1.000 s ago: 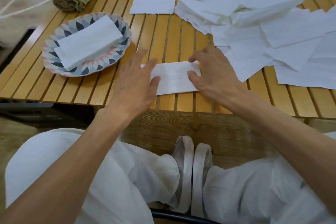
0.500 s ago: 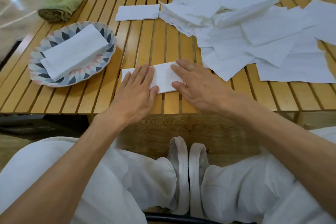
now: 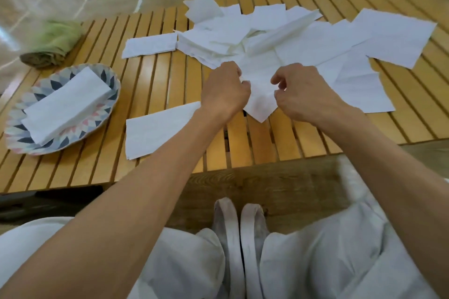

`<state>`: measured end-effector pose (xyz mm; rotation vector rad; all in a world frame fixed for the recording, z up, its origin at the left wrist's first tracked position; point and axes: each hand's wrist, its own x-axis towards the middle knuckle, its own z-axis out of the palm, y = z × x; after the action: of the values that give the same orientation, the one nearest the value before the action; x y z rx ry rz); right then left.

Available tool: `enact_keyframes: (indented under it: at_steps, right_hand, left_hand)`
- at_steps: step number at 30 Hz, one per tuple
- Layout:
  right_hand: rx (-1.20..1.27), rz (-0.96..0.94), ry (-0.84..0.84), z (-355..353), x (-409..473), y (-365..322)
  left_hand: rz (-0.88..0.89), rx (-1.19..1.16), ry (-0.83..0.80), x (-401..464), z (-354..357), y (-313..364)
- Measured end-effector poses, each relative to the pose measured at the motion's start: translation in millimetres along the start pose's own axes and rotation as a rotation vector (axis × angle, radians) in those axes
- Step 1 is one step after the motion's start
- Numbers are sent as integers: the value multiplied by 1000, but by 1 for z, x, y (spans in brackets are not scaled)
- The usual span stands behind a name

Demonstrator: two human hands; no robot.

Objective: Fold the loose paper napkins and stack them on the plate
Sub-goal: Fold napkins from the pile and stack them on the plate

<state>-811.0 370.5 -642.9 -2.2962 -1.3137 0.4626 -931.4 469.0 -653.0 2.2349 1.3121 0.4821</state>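
- Both hands now have their fingers curled onto a fresh napkin (image 3: 258, 85) at the near edge of the pile (image 3: 267, 39): the left hand (image 3: 224, 91) pinches its left side, the right hand (image 3: 302, 94) its right side. Exactly which fingertips touch the paper on the right is hard to tell.
- Half a second ago the same hands lay flat, fingers straight, pressing a folded strip (image 3: 160, 130) on the table (image 3: 170, 75). They have since let it go and reached further out.
- That strip lies near the table's front edge, partly under the left forearm, just right of the plate (image 3: 14, 133). It is not stacked yet.
- Judged from this, one fold is finished but its placing is left undone; the person seems to be starting the next napkin first.
- The held napkin sits cornerwise, like a diamond: one corner points toward the person, its diagonal running front to back.
- The strip's long axis runs left to right, rising slightly toward the right.
- The stack (image 3: 65, 104) on the plate runs diagonally, near-left to far-right.
- Another folded piece (image 3: 149, 45) lies left of the pile.
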Motion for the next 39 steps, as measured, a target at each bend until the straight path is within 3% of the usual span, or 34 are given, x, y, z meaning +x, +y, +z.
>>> enact_keyframes:
  at_steps: [4, 11, 17, 23, 28, 34, 39]
  right_hand:
    - [-17, 12, -48, 0, 1, 3]
    - [-11, 27, -76, -2, 2, 7]
    - [-4, 32, -75, -4, 2, 6]
    - [4, 27, -85, -6, 3, 9]
    - [3, 28, -84, -7, 3, 7]
    - [28, 34, -59, -7, 3, 9]
    - [40, -22, 66, -10, 1, 4]
  left_hand:
    - [-158, -226, -71, 25, 11, 6]
    - [-185, -402, -12, 36, 24, 8]
    - [-63, -233, 104, 36, 23, 8]
    - [271, 147, 233, 25, 1, 4]
    - [393, 432, 193, 19, -17, -4]
    - [449, 440, 263, 10, -33, -11]
    - [520, 240, 424, -3, -57, -21]
